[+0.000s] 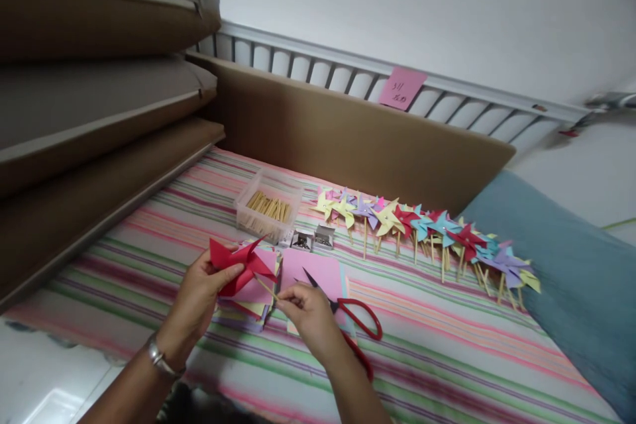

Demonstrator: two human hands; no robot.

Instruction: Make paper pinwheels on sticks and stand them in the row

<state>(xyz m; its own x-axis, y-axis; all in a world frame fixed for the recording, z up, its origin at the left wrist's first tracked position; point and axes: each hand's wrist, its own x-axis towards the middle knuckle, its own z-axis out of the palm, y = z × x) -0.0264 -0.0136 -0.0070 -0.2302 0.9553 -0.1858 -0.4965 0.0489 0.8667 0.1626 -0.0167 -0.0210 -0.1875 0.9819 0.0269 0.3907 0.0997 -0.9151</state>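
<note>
My left hand pinches a red paper pinwheel and holds it up over a stack of coloured paper squares. My right hand grips the end of a thin wooden stick that runs up to the back of the pinwheel. A row of several finished pinwheels in yellow, purple, red and blue lies across the striped cloth to the right.
Red-handled scissors lie on a pink sheet just beyond my right hand. A clear plastic box of wooden sticks stands behind the paper, with two small metal boxes beside it. Brown cushions are stacked at left; a teal cushion lies at right.
</note>
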